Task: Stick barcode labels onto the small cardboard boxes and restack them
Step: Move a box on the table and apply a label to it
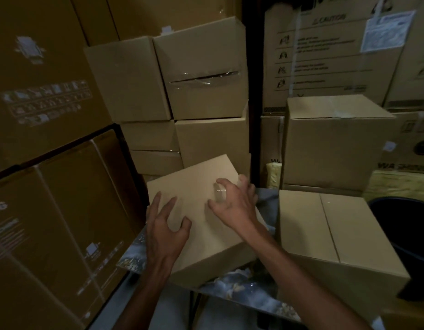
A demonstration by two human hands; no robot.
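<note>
A plain small cardboard box (194,177) lies tilted on a marble-patterned table (242,289) in front of me. My left hand (165,225) rests on the box's near left top, fingers spread and bent, fingertips on the cardboard. My right hand (234,201) is over the box's right side, its fingers curled round a small clear roll (219,192) that looks like tape and sits against the box top. No barcode label shows on this box.
A second small box (325,229) sits on the table to the right, with a black bin (408,225) beyond it. Stacked small boxes (206,91) rise behind, another box (330,144) at right rear. Large printed cartons (51,210) wall the left side.
</note>
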